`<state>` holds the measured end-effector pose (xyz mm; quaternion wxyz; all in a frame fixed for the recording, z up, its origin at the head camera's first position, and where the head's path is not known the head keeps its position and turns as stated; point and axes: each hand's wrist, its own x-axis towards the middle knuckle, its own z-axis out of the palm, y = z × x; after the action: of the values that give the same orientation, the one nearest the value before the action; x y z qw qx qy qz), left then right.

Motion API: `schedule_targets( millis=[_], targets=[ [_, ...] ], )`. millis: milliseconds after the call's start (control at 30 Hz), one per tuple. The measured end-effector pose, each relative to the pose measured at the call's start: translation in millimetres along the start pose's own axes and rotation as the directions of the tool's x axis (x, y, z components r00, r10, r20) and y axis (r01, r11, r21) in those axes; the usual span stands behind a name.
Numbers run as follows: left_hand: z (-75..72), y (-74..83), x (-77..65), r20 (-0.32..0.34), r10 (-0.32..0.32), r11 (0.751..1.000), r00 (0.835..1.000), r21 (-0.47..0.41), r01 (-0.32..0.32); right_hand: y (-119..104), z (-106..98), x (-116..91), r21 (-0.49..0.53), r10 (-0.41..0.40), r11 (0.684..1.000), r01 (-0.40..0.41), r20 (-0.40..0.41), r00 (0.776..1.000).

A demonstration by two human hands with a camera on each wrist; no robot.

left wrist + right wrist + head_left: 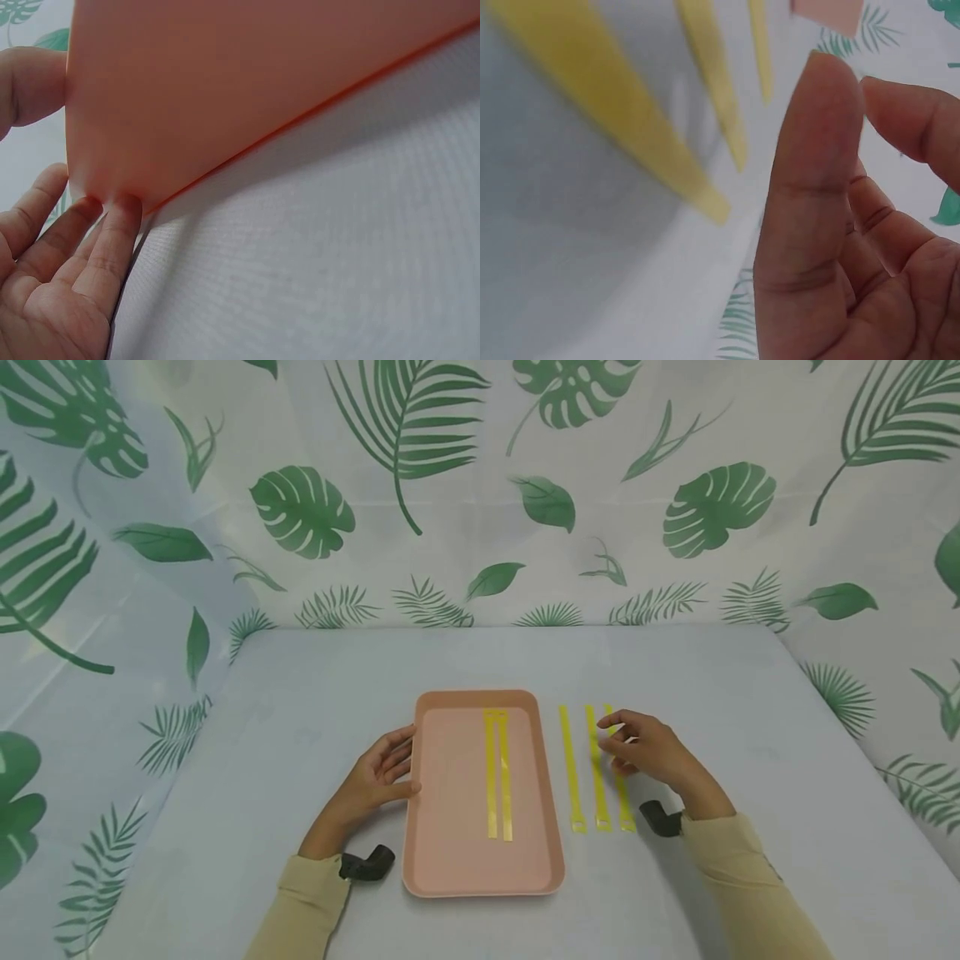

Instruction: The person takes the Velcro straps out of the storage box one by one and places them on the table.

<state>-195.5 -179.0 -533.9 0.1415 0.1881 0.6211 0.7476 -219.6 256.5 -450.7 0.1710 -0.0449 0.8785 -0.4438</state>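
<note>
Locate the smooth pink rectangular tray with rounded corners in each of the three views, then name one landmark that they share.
Head: the smooth pink rectangular tray lies just below the picture's centre, seen whole except where fingers cover its edge.
Left wrist: it looms large across the upper part, cut off by the frame.
Right wrist: only a small corner shows, at the top edge, right of centre.
Shared landmark: the white backdrop printed with green leaves.

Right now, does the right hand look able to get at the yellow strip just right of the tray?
Probably yes: the right hand appears empty, and that yellow strip lies uncovered on the table, with nothing upright between them.
</note>
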Motion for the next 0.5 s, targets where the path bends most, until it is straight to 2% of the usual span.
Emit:
schedule_targets(
  millis=[233,500],
  targets=[
    [-1.1,-0.4,-0.1,0.004,0.001,1.000,1.000,-0.008,-0.001,-14.7,7.4,3.3,0.018,-0.051,0.999,0.051,0.032,0.998],
    [-2.1,-0.2,0.7,-0.001,-0.004,1.000,1.000,-0.002,0.004,-27.8,14.4,9.8,-0.020,-0.081,0.996,0.082,0.045,0.996]
  ],
)
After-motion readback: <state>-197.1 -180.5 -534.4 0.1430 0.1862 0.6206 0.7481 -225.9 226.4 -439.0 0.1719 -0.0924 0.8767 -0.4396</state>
